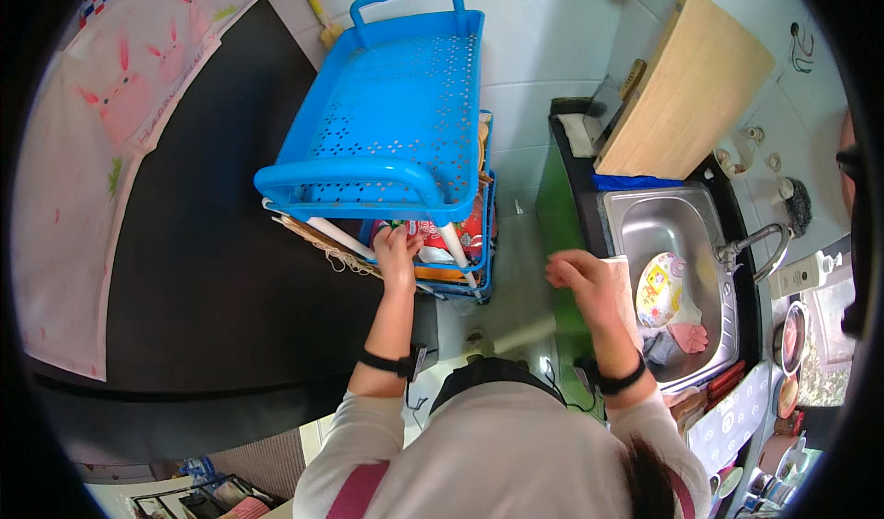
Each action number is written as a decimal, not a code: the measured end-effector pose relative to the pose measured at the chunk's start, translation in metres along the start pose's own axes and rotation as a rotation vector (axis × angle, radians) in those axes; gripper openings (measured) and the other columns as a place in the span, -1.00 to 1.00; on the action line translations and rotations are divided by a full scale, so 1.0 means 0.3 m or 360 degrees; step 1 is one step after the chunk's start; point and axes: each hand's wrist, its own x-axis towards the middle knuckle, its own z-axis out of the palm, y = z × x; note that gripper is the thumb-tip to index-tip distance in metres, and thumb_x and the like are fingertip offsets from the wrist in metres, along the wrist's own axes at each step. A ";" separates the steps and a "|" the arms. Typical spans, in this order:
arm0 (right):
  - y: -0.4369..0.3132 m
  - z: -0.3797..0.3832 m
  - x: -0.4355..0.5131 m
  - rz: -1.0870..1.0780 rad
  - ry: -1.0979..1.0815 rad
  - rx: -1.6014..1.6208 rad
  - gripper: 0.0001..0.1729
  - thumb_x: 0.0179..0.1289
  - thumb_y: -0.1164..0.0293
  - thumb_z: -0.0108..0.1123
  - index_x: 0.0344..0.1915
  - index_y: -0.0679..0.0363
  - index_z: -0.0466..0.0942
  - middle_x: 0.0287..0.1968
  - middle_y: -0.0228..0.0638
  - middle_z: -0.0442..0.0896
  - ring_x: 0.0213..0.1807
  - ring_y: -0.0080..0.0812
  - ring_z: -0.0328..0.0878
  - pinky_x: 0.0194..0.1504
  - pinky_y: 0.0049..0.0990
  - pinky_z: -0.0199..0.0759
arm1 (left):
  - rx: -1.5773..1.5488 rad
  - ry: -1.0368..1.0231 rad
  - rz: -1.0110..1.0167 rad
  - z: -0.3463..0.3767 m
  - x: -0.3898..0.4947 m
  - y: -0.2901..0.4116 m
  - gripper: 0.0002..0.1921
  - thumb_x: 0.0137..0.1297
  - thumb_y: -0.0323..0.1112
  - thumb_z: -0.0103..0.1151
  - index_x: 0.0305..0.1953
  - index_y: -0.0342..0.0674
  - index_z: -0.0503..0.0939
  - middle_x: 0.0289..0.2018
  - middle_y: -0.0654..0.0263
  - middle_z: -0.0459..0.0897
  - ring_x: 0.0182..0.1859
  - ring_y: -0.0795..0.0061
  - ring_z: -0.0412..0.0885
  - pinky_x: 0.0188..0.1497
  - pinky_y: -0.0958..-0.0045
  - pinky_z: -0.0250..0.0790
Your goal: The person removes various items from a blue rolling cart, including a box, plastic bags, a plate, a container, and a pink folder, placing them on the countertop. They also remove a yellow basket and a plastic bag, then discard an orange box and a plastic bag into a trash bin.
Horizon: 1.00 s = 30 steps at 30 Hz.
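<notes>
My left hand [398, 260] is at the near end of a blue plastic tiered trolley [352, 167], palm up with fingers slightly apart and nothing visible in it. Its fingertips are by the tier below the top tray, beside a red printed package [471, 232]; contact cannot be made out. The perforated top tray [400, 97] has a raised handle at each end. Over the floor gap, left of the sink counter, hangs my right hand [587, 285]. Its fingers are curled and slightly blurred, and whatever may be inside them is hidden.
Left lies a black tabletop [228, 243] with a rabbit-print cloth [76, 243]. At right, a steel sink [628, 225] holds a floral plate [661, 290] and a pink cloth [688, 337]. A wooden board [690, 91] leans behind it. A cord [342, 262] hangs from the trolley's left side.
</notes>
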 end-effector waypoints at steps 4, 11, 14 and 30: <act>0.080 0.102 0.214 0.0137 -0.0132 0.0156 -0.73 0.24 0.36 0.05 -0.20 0.35 0.48 -0.36 -0.32 0.57 -0.35 -0.54 0.50 -0.32 -0.60 0.39 | -0.0208 -0.0046 -0.0354 0.060 0.182 -0.038 -0.55 0.21 -0.26 0.06 0.05 -0.34 0.22 -0.15 0.21 0.46 -0.24 0.36 0.52 -0.24 0.37 0.45; 0.085 0.117 0.387 0.0181 -0.0138 0.0188 -0.60 0.24 0.24 0.05 -0.08 0.35 0.42 -0.28 -0.30 0.55 -0.32 -0.49 0.53 -0.28 -0.57 0.43 | -0.0592 -0.0068 -0.0240 0.078 0.289 -0.116 -0.70 0.22 -0.32 0.01 -0.07 -0.35 0.35 -0.24 0.24 0.50 -0.26 0.36 0.46 -0.28 0.34 0.40; 0.061 0.109 0.430 0.0183 0.0087 0.0135 -0.49 0.23 0.17 0.05 0.01 0.35 0.37 -0.17 -0.26 0.53 -0.31 -0.48 0.53 -0.29 -0.55 0.44 | -0.0533 -0.0148 -0.0267 0.059 0.314 -0.115 -0.74 0.22 -0.33 0.01 -0.12 -0.35 0.38 -0.29 0.24 0.49 -0.30 0.38 0.44 -0.31 0.35 0.38; 0.140 -0.310 0.208 0.0217 0.0739 0.0547 -0.61 0.09 0.58 -0.08 -0.05 0.54 0.31 -0.17 -0.01 0.52 -0.23 -0.08 0.57 -0.35 -0.25 0.57 | 0.0556 -0.0113 0.0825 0.089 0.042 -0.048 -0.82 0.21 -0.37 -0.03 -0.38 -0.36 0.53 -0.52 0.26 0.48 -0.53 0.51 0.34 -0.49 0.42 0.26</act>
